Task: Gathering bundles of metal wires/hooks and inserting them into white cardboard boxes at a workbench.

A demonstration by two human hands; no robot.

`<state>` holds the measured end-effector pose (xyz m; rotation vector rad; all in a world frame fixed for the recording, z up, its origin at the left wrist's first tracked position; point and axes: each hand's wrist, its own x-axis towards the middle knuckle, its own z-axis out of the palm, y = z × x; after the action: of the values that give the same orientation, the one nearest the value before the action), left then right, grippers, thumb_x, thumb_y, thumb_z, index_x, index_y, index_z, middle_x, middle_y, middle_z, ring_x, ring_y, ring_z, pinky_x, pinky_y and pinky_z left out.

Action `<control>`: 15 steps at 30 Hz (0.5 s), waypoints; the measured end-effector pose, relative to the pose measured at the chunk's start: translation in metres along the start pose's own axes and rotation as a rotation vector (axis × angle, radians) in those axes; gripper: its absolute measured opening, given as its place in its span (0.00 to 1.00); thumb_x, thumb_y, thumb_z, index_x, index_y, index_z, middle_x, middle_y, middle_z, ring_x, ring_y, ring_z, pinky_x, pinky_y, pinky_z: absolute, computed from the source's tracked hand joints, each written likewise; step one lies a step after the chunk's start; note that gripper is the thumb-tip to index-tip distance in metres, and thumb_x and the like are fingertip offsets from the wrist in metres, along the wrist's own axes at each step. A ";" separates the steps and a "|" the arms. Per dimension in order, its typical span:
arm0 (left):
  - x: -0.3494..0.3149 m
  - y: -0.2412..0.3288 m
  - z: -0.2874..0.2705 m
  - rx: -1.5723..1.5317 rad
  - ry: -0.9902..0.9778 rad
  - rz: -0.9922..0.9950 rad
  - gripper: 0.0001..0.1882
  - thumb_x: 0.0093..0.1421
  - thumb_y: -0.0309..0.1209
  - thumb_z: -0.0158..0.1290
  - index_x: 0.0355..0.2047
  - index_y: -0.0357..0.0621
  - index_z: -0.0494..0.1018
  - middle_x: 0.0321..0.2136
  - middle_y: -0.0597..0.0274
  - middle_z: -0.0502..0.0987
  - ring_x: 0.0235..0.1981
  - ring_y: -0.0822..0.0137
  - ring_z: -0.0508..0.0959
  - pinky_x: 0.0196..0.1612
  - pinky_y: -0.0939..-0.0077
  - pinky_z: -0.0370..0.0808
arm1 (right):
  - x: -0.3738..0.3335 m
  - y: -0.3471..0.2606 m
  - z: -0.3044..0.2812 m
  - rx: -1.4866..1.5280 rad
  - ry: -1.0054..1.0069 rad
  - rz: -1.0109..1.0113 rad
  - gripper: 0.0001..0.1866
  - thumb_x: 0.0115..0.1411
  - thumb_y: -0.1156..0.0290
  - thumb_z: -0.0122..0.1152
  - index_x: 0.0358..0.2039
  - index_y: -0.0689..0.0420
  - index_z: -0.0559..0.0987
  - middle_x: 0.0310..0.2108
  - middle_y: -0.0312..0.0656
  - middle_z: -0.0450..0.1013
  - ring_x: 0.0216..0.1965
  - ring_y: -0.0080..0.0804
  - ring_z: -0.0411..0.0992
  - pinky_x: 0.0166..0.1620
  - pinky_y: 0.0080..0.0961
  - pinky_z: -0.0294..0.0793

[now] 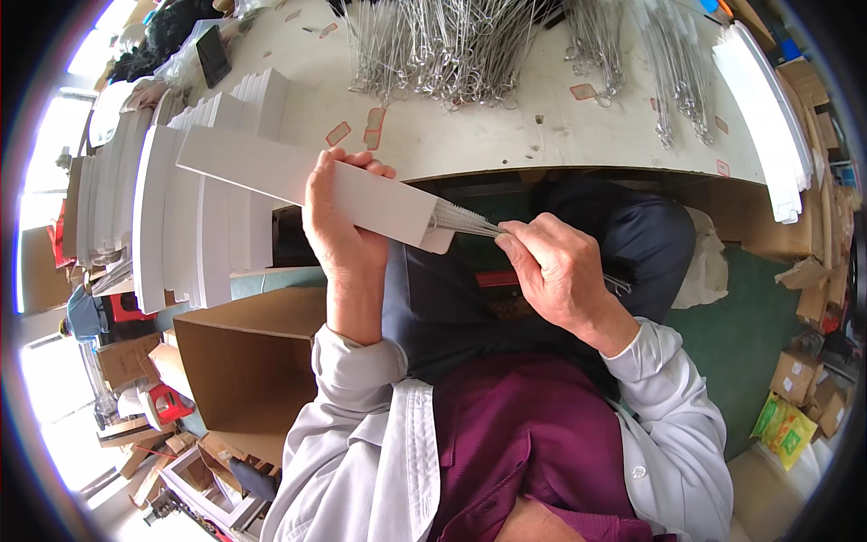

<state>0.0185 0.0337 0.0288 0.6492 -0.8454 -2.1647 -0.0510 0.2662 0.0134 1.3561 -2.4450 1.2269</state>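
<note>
My left hand (341,226) is closed around a long, flat white carton (257,169), which slants from the upper left down toward the middle. At the carton's right end, a flap shows at the opening. A bundle of thin wire brushes (462,219) sticks out of that end, bristles toward the carton. My right hand (562,271) pinches the bundle's outer part between thumb and fingers. Wire ends show below the right hand. Across the table's far side lies a large heap of wire brushes (452,50) with looped ends. How deep the held brushes sit is hidden.
White cartons (203,212) stand stacked at left, and more flat white cartons (768,122) lie at the table's right edge. A cardboard box (257,352) stands open below left. Smaller brush bunches (679,77) and a dark phone-like slab (213,57) rest on the table (506,135).
</note>
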 end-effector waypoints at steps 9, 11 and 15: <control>0.009 0.011 -0.005 0.004 0.073 0.087 0.11 0.68 0.33 0.53 0.42 0.36 0.70 0.36 0.50 0.75 0.36 0.59 0.76 0.46 0.61 0.77 | -0.014 0.003 -0.009 -0.084 0.059 -0.033 0.07 0.60 0.72 0.71 0.37 0.60 0.84 0.23 0.38 0.71 0.21 0.35 0.73 0.24 0.31 0.72; 0.008 0.008 -0.003 -0.003 0.083 0.076 0.11 0.68 0.33 0.53 0.42 0.36 0.70 0.36 0.49 0.75 0.36 0.58 0.76 0.46 0.61 0.77 | -0.017 0.002 -0.008 -0.091 0.054 -0.032 0.07 0.59 0.73 0.71 0.37 0.60 0.84 0.23 0.38 0.71 0.22 0.35 0.73 0.24 0.31 0.72; 0.006 0.005 0.000 -0.009 0.089 0.064 0.12 0.68 0.33 0.54 0.42 0.36 0.70 0.36 0.49 0.75 0.36 0.58 0.76 0.46 0.60 0.78 | -0.019 0.004 -0.006 -0.096 0.046 -0.046 0.09 0.58 0.73 0.72 0.38 0.60 0.84 0.25 0.37 0.71 0.24 0.34 0.73 0.25 0.30 0.73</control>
<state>0.0175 0.0268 0.0310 0.6992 -0.7988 -2.0658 -0.0440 0.2846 0.0072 1.3352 -2.3949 1.1030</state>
